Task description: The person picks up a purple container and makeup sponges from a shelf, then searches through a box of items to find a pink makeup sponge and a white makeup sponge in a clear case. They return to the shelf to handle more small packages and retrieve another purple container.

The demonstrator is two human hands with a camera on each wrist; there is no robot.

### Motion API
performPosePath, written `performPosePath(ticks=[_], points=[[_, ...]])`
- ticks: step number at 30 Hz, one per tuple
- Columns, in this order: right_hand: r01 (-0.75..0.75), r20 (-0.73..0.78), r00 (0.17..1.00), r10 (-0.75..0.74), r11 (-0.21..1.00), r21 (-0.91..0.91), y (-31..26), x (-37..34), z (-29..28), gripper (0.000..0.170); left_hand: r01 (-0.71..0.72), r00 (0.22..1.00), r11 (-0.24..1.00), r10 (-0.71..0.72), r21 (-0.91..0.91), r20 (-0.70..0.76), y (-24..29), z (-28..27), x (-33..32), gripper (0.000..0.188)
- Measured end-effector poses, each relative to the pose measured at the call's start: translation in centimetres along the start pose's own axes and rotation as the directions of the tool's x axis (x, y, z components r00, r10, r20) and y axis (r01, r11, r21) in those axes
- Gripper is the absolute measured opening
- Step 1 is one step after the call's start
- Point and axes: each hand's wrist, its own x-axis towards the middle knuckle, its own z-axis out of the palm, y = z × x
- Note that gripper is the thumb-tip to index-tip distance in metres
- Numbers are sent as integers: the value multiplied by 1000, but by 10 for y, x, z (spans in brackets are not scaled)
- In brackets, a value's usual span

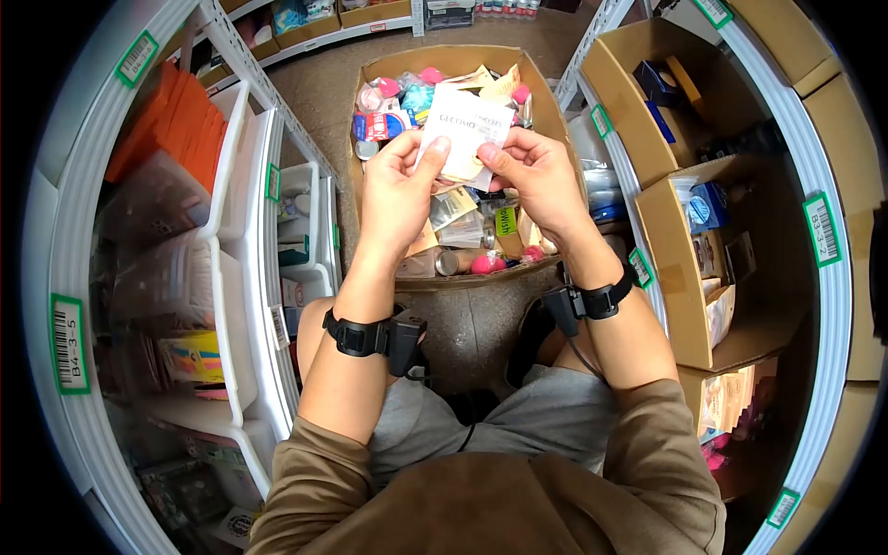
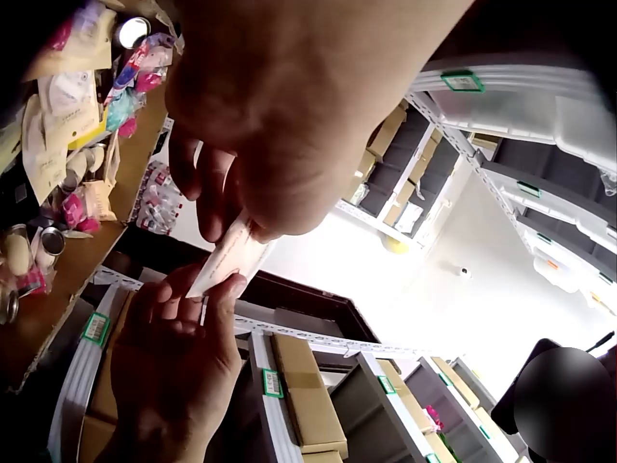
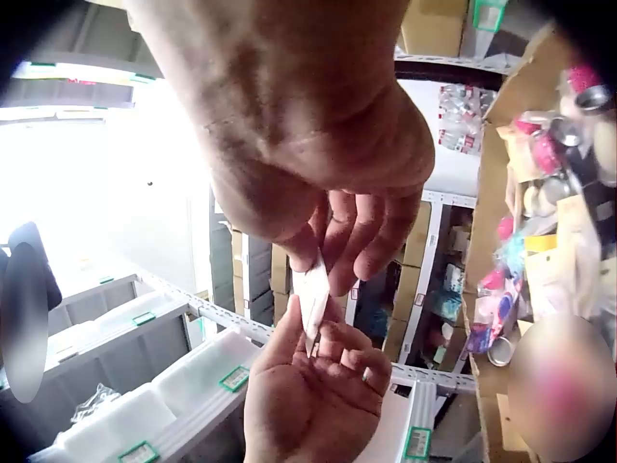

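Observation:
A flat white packet [image 1: 465, 125] printed "GECOMO" is held up over a cardboard box of small goods in the head view. My left hand [image 1: 396, 185] pinches its lower left side, thumb on the near face. On the opposite edge, my right hand [image 1: 544, 180] grips it between thumb and fingers. Both wrist views show the packet [image 2: 231, 258] nearly edge-on, looking thin, with fingertips of both hands on it. Behind the packet [image 3: 312, 294], some fingers are partly hidden.
The cardboard box [image 1: 472, 277] stands on the floor, filled with pouches, pink sponges, jars and a blue-and-red pack [image 1: 383, 125]. Shelves flank me closely: white bins [image 1: 222, 305] at left, open cartons [image 1: 671, 250] at right. Bottles [image 1: 507, 8] stand at the far end.

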Motion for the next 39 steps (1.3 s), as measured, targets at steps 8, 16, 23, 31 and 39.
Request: performPosePath(ticks=[8,16,23,31,39], points=[[50,19,999,-51,999,7,3,1,5,18,-37,999,998,35,-50,-39,-9,-8,4,16],[116,-23,993,-114,990,80,-6,2,13,24,-36,999,980,42,-195,24,-13,-11,10,18],[213,-85,970,-229,962,-168,-68,-32,-2,18,-42,978,936,110,-351,177,-6,32,-8,34],[246,-209,952,-223,965,89,-38,-124,-59,27,30,940,940,89,-339,329,-32,93,-32,40],[201,-273,939,-209,978,-57,-44,-129,-95,14,60,943,951,46,-304,329,-30,142,-42,38]])
